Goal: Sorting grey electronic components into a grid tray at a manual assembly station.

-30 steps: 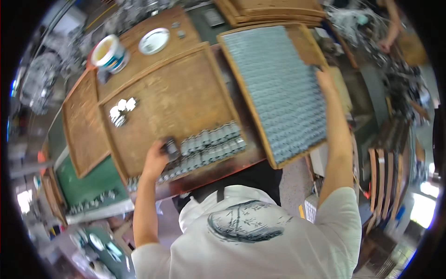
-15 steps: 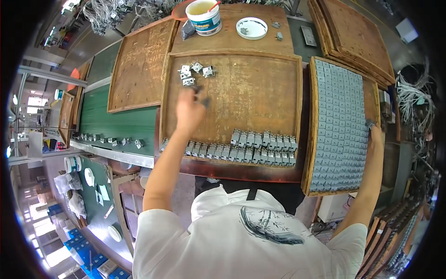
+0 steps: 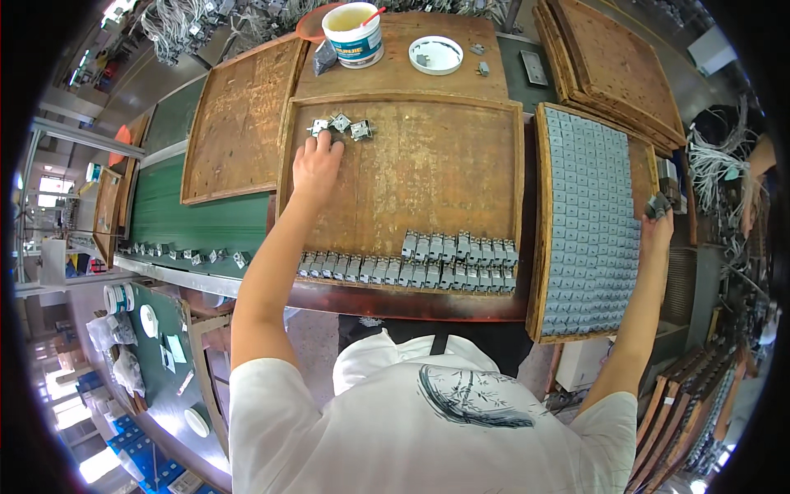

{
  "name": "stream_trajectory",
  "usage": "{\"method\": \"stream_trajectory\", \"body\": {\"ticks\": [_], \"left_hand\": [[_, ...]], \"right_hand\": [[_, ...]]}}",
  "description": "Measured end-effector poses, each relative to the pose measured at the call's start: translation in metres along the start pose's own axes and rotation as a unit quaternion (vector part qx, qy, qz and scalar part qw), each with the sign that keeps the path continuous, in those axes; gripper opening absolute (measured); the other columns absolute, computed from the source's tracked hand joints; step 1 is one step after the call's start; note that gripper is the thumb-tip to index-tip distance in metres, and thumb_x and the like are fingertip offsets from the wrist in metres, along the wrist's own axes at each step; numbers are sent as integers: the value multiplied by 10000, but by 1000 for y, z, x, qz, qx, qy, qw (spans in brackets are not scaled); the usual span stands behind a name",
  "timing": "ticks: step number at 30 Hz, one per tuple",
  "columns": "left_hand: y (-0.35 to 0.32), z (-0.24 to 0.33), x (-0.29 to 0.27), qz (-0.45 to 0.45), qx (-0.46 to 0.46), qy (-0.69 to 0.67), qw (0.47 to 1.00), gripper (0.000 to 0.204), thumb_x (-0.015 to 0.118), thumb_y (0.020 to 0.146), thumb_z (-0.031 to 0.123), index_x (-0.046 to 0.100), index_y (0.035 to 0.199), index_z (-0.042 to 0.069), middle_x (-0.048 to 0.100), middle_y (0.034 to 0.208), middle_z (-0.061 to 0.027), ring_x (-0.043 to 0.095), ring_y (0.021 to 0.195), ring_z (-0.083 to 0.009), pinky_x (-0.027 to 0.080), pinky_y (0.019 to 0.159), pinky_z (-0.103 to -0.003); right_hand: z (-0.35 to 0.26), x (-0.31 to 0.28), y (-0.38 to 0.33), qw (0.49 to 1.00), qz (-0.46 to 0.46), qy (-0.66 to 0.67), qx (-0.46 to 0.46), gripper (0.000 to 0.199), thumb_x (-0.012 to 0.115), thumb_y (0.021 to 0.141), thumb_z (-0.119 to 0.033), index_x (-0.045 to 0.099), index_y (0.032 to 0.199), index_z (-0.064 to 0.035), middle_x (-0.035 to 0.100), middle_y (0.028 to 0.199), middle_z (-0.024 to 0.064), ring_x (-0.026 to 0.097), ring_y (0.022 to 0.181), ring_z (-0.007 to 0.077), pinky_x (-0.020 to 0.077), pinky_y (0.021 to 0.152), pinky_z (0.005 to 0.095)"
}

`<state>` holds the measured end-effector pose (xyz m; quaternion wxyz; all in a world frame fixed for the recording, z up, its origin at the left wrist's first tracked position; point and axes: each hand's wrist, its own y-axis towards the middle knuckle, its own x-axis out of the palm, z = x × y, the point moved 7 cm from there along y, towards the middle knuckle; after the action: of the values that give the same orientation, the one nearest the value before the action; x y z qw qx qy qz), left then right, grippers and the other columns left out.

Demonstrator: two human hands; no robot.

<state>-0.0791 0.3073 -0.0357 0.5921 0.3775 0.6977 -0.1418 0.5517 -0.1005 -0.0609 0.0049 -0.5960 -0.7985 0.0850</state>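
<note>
My left hand (image 3: 315, 165) reaches to the far left corner of a wooden tray (image 3: 444, 165), its fingertips closed on a small grey metal part (image 3: 322, 142) beside a little cluster of like parts (image 3: 350, 127). Two rows of the same parts (image 3: 428, 263) stand along the tray's near edge. My right hand (image 3: 656, 230) is stretched out to the right and pinches another small grey part (image 3: 658, 203) over the right rim of a second wooden tray (image 3: 539, 247), which is packed with a grid of grey parts (image 3: 588, 214).
Behind the tray stand a white tub (image 3: 352, 33) and a white dish (image 3: 435, 54). An empty wooden tray (image 3: 234, 123) lies at the left over a green belt (image 3: 197, 222) carrying several parts. Stacked trays (image 3: 613, 66) sit back right. Another person's hand (image 3: 750, 202) works among cables far right.
My left hand has gone from the near rows up to the far cluster, carrying a part. My right hand slid along the right tray's edge and now pinches a part. The view swung level.
</note>
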Motion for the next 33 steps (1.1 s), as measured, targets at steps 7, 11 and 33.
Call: {"method": "stream_trajectory", "body": {"ticks": [7, 11, 33], "left_hand": [[-15, -4, -35, 71, -34, -51, 996, 234, 670, 721, 96, 562, 927, 114, 542, 1023, -67, 556, 946, -264, 461, 773, -403], [-49, 8, -44, 7, -257, -509, 822, 266, 712, 786, -24, 635, 1026, 63, 657, 967, -48, 641, 894, -189, 510, 818, -334], [-120, 184, -156, -133, -28, -827, 545, 421, 554, 898, -122, 572, 1291, 29, 487, 1188, -39, 572, 1064, -138, 498, 875, -253]], "right_hand": [[-6, 41, -101, 968, -129, 213, -17, 274, 510, 994, -87, 581, 1252, -33, 653, 1074, 84, 653, 872, 199, 565, 748, 348], [-21, 75, -182, 973, -181, 128, -59, 296, 592, 929, -22, 589, 1225, -16, 645, 1053, 78, 629, 833, 172, 541, 724, 324], [-111, 182, -430, 769, -351, -265, -463, 312, 758, 702, -41, 588, 954, 31, 577, 862, 146, 617, 749, 356, 514, 631, 417]]}}
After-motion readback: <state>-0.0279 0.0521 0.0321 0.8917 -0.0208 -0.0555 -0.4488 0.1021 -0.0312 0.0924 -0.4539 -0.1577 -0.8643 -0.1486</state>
